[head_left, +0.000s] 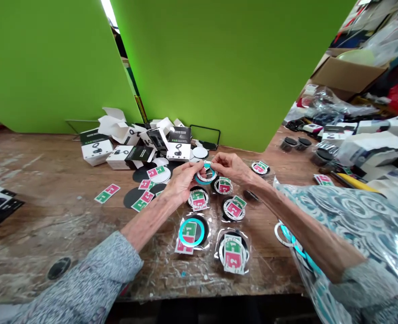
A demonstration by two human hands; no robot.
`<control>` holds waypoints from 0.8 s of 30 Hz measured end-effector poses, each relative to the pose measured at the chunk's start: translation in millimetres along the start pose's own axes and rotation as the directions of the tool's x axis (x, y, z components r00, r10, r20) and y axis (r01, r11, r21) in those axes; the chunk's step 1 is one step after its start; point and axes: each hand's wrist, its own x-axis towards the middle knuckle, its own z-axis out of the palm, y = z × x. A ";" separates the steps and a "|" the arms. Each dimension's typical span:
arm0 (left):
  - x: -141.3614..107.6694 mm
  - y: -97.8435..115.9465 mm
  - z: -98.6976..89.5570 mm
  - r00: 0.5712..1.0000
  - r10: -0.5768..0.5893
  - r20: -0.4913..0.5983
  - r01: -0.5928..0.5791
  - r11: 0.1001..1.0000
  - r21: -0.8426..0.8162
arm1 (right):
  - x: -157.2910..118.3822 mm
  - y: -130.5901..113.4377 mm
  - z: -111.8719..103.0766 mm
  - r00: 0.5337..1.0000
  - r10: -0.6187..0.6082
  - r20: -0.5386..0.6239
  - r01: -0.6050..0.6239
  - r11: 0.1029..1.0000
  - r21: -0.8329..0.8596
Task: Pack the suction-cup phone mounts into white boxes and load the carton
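My left hand [181, 178] pinches a blue and white ring [203, 180] at its upper left edge. On the ring's other side, my right hand [230, 165] has its fingertips closed on the same rim. Below lie several clear plastic packs with black round discs, each topped with a ring and a pink-and-green card [234, 209]. One pack nearer me has a bright blue ring [192, 232] over its card. Beside it, a white ring [223, 252] lies partly under another card. Under my right forearm, loose rings [284, 234] spill from a clear bag [350, 211].
Small printed boxes [179, 143] are heaped at the back against a green panel [215, 72]. Left of the packs lie black and white discs [131, 198] and loose cards [107, 193]. Clutter and an open cardboard box [350, 74] fill the right.
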 end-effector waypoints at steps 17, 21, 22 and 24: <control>5.0 15.0 -67.9 0.994 0.001 -0.105 0.005 0.998 0.065 | 45.5 29.6 17.7 0.949 0.081 -0.304 -0.215 0.872 -0.440; 7.4 14.6 -72.3 0.995 0.010 -0.103 -0.006 0.999 0.046 | 24.5 34.9 -15.0 0.916 0.120 -0.382 -0.347 0.715 -0.607; 8.5 13.6 -72.1 0.995 0.006 -0.104 -0.001 0.999 0.042 | 19.1 37.0 -21.6 0.914 0.143 -0.379 -0.371 0.670 -0.643; 10.9 10.8 -70.4 0.995 -0.011 -0.104 0.014 0.999 0.032 | 11.8 40.8 -29.4 0.919 0.175 -0.353 -0.382 0.614 -0.691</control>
